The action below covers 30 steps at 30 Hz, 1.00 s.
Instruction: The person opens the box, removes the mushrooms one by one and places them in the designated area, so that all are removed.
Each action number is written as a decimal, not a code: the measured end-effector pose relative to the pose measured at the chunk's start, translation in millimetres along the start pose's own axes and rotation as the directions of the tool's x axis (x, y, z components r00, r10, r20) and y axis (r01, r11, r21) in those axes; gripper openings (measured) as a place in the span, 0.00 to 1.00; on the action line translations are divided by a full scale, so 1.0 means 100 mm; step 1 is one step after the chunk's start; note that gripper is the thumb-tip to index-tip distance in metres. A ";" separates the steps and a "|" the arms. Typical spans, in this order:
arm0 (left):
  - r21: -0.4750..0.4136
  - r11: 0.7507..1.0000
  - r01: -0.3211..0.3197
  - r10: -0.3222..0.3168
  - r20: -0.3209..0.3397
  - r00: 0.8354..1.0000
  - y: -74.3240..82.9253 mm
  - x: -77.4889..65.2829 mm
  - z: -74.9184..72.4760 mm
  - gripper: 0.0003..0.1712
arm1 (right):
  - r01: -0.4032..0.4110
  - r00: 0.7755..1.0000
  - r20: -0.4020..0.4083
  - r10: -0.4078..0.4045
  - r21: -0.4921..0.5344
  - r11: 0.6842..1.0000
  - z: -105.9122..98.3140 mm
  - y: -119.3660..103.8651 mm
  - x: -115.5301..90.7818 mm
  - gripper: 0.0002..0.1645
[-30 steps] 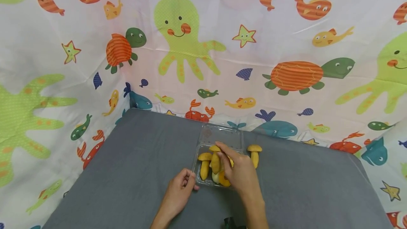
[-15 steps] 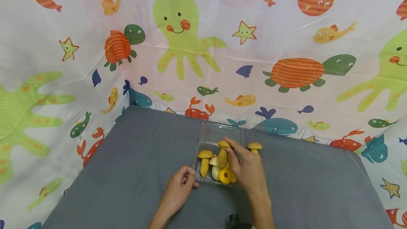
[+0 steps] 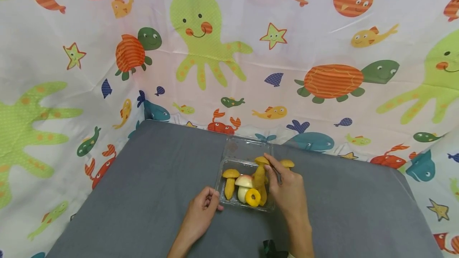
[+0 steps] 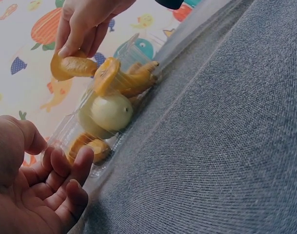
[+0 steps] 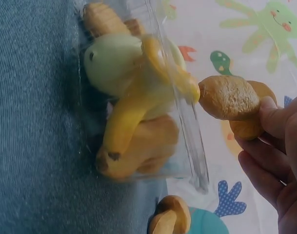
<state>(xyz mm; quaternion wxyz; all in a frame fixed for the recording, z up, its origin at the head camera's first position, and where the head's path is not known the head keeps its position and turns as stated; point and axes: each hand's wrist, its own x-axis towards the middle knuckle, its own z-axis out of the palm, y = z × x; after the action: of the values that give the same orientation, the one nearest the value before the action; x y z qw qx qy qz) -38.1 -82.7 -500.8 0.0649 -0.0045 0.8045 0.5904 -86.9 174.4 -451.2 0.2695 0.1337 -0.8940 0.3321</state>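
two hands showed at the clear box (image 3: 224, 165), and only one had a plain hold on something: the right hand (image 3: 288, 189) pinched a tan mushroom (image 3: 259, 175) between thumb and fingers, mostly by its cap, with the stem pointing down. that mushroom hung in the right hand's grip over the right part of the box; whether its stem touched the pieces below, i could not tell

left of that grip, inside the box, were a pale mushroom (image 3: 244, 181) and, farther left, an upright-looking brown-capped mushroom (image 3: 230, 184). below the grip lay a yellow piece (image 3: 253, 197) with a dark round hollow, just in front of the pale mushroom. beyond the grip, the box's lid (image 3: 247, 148) lay folded back. to the right of the grip, outside the box, one more mushroom (image 3: 287, 164) sat on the grey tabletop (image 3: 358, 202), partly hidden by the right hand

well left of the grip, the left hand (image 3: 201, 210) rested at the box's near left corner, fingers loosely curled; i could not tell whether they pinched the wall
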 end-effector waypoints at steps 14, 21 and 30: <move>-0.005 1.000 -0.005 0.005 0.010 1.000 0.00 0.00 0.00 0.12 | -0.067 0.998 -0.022 0.066 -0.074 0.995 -0.14 0.15 -0.02 0.23; -0.016 1.000 -0.023 0.023 0.002 1.000 0.00 0.00 -0.01 0.14 | -0.055 0.997 -0.052 0.052 -0.060 0.997 -0.17 0.23 -0.03 0.23; -0.002 1.000 0.001 -0.001 0.015 1.000 0.00 0.00 -0.01 0.15 | -0.114 0.992 -0.066 0.110 -0.059 0.992 -0.26 0.35 -0.06 0.21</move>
<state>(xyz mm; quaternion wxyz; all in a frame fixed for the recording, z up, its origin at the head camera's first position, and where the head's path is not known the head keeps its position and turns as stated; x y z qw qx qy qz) -38.1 -83.4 -500.0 0.0713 -0.0005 0.8034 0.5912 -85.7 218.1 -456.1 0.2824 0.0645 -0.9012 0.3223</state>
